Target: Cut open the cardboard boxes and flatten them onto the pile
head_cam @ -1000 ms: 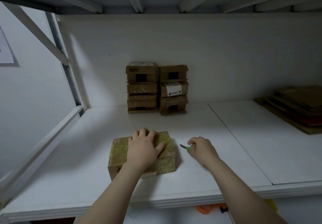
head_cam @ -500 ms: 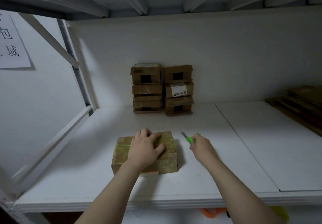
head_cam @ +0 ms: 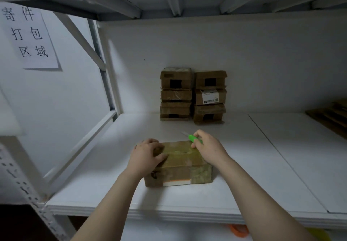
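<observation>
Dim, cool grey light is filling the whole view. The brightest patch is lying on the white shelf board (head_cam: 135, 126), toward 10 o'clock from the taped cardboard box (head_cam: 184, 158), which is throwing a soft shadow toward 3 o'clock. The tape on its top is giving off a dull sheen. The blade of the green knife (head_cam: 192, 139) is smearing into blur. The flattened cardboard (head_cam: 330, 115) at 3 o'clock is sinking into gloom, and the corner at 7 o'clock is going black. The rack uprights (head_cam: 105, 68) at 9 o'clock are bowing with wide-angle distortion.
</observation>
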